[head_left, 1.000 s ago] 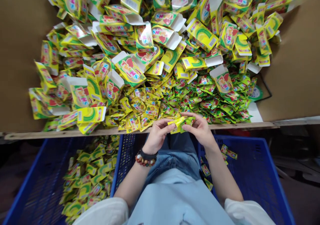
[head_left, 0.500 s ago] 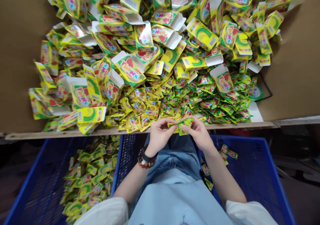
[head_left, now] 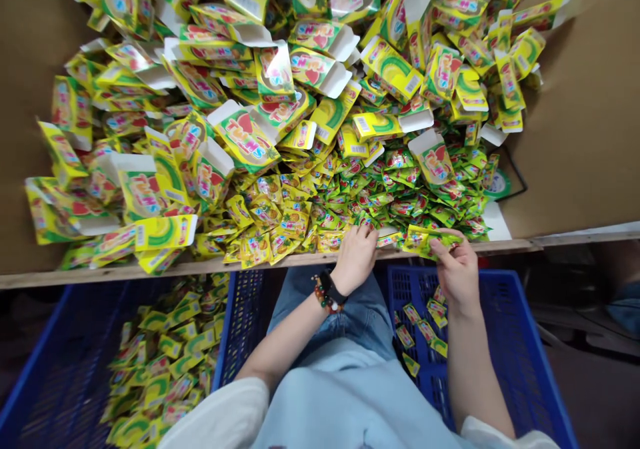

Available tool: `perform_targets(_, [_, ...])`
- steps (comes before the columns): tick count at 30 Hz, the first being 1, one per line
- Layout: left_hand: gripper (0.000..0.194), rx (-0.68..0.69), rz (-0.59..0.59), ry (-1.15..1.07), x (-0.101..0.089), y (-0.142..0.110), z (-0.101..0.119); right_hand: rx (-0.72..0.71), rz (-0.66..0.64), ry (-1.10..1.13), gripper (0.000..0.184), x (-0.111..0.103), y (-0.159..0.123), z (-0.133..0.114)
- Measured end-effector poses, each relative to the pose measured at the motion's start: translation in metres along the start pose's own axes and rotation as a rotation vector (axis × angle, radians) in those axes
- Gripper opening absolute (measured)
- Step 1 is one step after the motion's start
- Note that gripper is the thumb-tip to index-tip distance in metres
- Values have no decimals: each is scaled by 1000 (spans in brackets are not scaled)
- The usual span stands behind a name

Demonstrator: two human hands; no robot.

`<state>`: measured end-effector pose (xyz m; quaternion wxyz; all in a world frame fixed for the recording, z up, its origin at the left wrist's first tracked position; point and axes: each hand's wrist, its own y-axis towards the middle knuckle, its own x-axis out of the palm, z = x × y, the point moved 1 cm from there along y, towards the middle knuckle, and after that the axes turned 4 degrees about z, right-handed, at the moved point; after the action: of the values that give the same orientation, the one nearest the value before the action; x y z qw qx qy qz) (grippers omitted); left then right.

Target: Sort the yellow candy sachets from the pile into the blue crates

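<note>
My right hand (head_left: 457, 269) pinches small yellow and green candy sachets (head_left: 421, 241) between thumb and fingers, just above the front edge of the table. Further left, my left hand (head_left: 356, 256) reaches over that edge with its fingers bent down and close together on the loose sachets. Its fingertips are partly hidden, so what they hold cannot be made out. Ahead of it lie green sachets (head_left: 370, 199) with a watermelon print, and to their left yellow sachets (head_left: 265, 212) with a pineapple print.
Behind the sachets rises a heap of open yellow-green cartons (head_left: 245, 136) with white flaps. Cardboard walls (head_left: 585, 129) stand at both sides. Below the wooden edge (head_left: 295, 260), a left blue crate (head_left: 45, 369) holds many filled cartons (head_left: 170, 369); a right blue crate (head_left: 530, 369) holds several small packs (head_left: 427, 331).
My hands were together at the edge, both on the sachets. Now my right hand has moved right with the sachets, and my left hand has turned down onto the pile.
</note>
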<state>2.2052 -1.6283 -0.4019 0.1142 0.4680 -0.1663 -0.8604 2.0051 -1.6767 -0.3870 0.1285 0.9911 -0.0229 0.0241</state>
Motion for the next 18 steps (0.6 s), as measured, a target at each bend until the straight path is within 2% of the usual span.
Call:
perform_targets(2, [28,4,-17,13,-1,3,-1,-43,-117,-83,26,-1,-5,-4])
perform_targets(6, [28,110,188,-188,-24,-4,-8,-167,-488,-275,14,6,-14,-16])
perform_targets(8, [25,95,216,-345,-40,-12,-11,-227,-609,-285,11,15,-17,-20])
perform_targets(10, [25,54,174,-425,-56,-18,-13,-314,-626,-258,9,27,-19,-22])
perform_targets(14, [26,15,108,-319,-79,-26,-15,-461,-629,-298,15,53,-25,-22])
perform_targets(16, [27,-79,238,-314,-81,-28,-16,-513,-620,-342,18,65,-29,-18])
perform_targets(18, [45,-244,451,-464,-75,-31,-16,-592,-508,-338,23,73,-36,-11])
